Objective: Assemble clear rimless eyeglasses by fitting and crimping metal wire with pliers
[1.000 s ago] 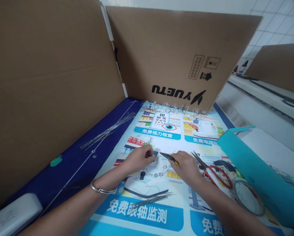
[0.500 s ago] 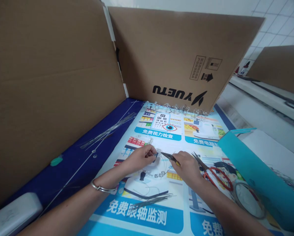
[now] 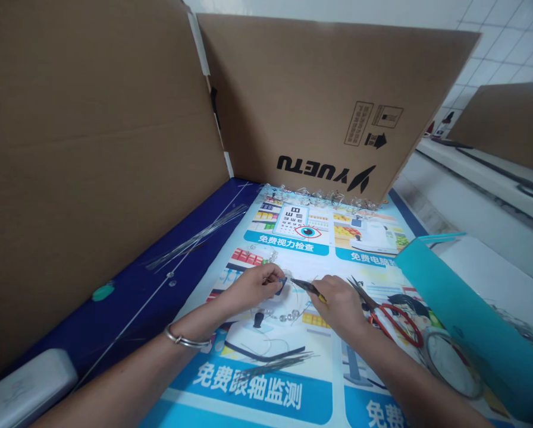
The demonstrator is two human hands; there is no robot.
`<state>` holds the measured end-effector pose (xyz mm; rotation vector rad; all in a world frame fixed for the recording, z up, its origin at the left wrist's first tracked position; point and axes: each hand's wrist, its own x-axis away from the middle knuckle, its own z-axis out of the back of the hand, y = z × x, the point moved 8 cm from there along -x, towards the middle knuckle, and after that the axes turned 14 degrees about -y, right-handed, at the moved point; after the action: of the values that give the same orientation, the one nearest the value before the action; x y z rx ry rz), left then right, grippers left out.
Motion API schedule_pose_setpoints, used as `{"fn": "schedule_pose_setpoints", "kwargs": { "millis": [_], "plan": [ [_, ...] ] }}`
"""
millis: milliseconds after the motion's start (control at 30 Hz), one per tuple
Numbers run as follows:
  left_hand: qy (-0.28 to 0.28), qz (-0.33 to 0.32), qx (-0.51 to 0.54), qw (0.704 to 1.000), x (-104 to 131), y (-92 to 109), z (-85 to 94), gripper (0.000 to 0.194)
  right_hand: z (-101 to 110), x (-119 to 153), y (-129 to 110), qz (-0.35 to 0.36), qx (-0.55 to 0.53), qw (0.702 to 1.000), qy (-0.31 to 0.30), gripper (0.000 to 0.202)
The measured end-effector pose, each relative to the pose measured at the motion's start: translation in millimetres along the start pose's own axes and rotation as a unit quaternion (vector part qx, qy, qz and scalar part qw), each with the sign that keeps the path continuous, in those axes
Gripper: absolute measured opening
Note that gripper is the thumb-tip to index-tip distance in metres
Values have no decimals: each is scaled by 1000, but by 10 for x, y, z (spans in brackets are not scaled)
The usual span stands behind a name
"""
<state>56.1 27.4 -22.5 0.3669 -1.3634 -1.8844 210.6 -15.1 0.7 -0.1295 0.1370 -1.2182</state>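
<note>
My left hand (image 3: 261, 284) is closed in a pinch; what sits between its fingertips is too small to make out. My right hand (image 3: 341, 302) grips pliers (image 3: 307, 287) with dark jaws and a yellow-marked handle, their tip pointing left, close to the left fingertips. Thin wire loops beside the jaws. Below the hands, clear beads (image 3: 289, 316) lie on the printed sheet (image 3: 195, 297). A bundle of thin wires (image 3: 278, 364) rests nearer to me. Red-handled scissors (image 3: 394, 318) lie with blades apart, right of my right hand.
A roll of clear tape (image 3: 454, 364) and a teal box (image 3: 467, 315) are on the right. Cardboard panels (image 3: 320, 89) stand behind and at the left. More wires (image 3: 199, 235) lie on the blue surface, and clear beaded pieces (image 3: 320, 195) line the back edge.
The plier tip has shifted very slightly left and down towards my left fingertips. My left hand has barely moved.
</note>
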Motion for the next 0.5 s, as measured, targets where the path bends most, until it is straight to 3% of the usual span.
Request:
{"fn": "schedule_pose_setpoints", "kwargs": {
  "millis": [500],
  "plan": [
    [-40,-6,38,998,10,-1,-59,14,-29,-22,73,-16,-75,997,-21,18]
  ]
}}
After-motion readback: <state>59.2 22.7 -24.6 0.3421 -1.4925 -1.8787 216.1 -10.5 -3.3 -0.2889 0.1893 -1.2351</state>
